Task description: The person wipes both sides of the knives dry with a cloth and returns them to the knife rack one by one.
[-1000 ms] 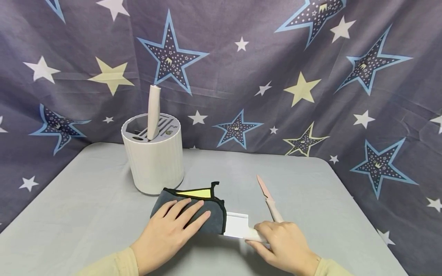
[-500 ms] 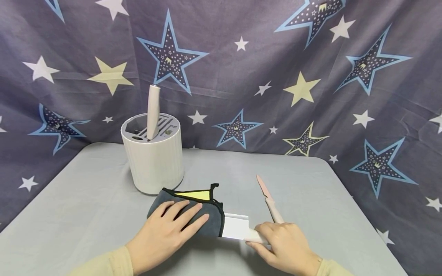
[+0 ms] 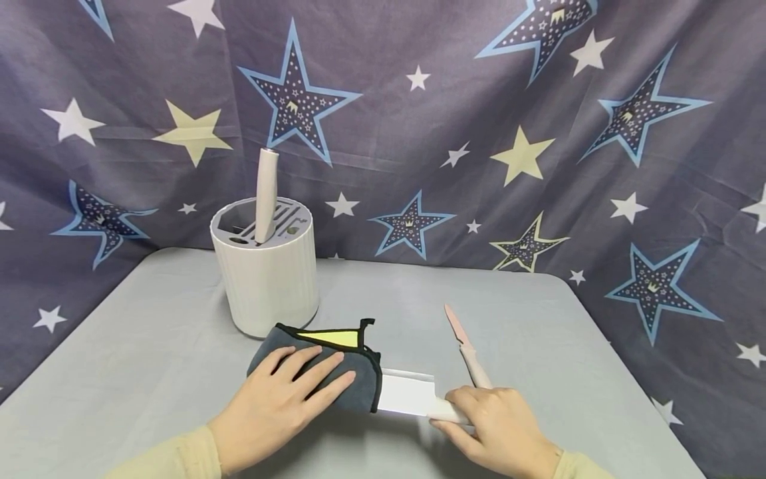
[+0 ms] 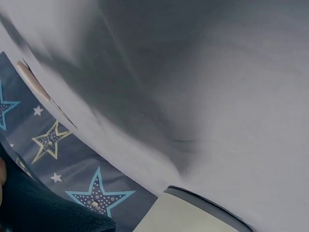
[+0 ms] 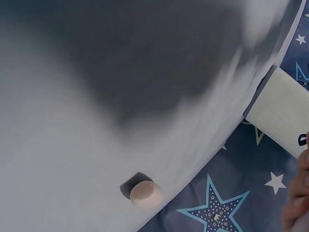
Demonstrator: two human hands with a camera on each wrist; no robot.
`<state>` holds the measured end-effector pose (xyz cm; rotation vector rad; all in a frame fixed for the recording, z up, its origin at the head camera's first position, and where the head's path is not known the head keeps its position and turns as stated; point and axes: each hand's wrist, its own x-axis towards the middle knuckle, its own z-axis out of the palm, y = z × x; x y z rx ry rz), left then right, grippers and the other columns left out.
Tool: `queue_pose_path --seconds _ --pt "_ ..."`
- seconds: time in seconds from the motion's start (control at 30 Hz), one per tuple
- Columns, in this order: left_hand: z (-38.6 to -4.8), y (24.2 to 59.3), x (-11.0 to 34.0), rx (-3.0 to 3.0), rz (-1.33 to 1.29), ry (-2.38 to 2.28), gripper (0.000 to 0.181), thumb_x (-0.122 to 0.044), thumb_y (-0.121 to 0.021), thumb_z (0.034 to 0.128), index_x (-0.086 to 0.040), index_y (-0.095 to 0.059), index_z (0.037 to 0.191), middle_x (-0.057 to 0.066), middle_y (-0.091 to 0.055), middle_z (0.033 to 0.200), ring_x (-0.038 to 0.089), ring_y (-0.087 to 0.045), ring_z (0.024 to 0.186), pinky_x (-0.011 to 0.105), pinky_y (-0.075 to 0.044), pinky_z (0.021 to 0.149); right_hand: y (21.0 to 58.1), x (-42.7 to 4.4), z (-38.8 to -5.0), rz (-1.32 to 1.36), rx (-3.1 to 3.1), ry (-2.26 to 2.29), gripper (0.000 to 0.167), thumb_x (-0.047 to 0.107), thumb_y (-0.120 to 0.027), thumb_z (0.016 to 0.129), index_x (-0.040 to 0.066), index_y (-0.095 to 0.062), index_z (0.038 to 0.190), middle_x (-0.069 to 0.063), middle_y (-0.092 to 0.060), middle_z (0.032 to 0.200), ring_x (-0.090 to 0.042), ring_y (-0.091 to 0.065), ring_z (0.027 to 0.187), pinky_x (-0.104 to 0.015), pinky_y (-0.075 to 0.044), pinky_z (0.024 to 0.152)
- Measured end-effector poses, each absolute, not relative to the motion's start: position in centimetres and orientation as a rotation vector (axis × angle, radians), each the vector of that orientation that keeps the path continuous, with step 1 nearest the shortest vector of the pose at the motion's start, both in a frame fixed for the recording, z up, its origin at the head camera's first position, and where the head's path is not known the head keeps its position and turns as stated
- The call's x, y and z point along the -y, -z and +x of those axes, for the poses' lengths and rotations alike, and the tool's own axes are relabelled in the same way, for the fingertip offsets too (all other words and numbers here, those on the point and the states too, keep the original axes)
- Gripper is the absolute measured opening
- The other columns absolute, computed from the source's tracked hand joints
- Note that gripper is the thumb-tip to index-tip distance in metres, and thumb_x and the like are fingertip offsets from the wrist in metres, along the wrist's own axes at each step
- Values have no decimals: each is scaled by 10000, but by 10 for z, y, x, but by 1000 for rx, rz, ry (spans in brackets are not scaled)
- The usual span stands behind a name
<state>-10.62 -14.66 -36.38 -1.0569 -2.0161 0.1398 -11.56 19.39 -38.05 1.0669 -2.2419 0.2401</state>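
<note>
The left hand lies over a dark grey cloth with black edging and a yellow inner side, its fingers spread across the top. Out of the cloth's right edge comes the broad white blade of a cleaver; the rest of the blade is hidden by the cloth. Fingers of the right hand are curled round the cleaver's pale handle. In the left wrist view, part of the cloth shows at the lower left. Some fingers of the right hand appear at the right wrist view's edge.
A white ribbed knife block stands at the back left of the table, one pale-handled knife upright in it. A small knife with a pink blade lies just beyond the right hand. A star-patterned curtain hangs behind.
The left hand and the cloth have slid left along the blade, so more of it shows. The right hand and the cleaver's handle have shifted very slightly right.
</note>
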Motion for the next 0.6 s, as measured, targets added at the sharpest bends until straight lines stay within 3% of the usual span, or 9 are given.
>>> queue_pose_path --seconds 0.6 --pt "-105 364 140 2001 -1057 -130 461 -93 -253 1068 -210 -645 1280 52 -679 1249 287 -645 1042 492 -513 863 381 -194 -115 1056 2249 -224 288 533 -637 905 253 -631 835 181 -639 719 30 -504 540 -210 -386 459"
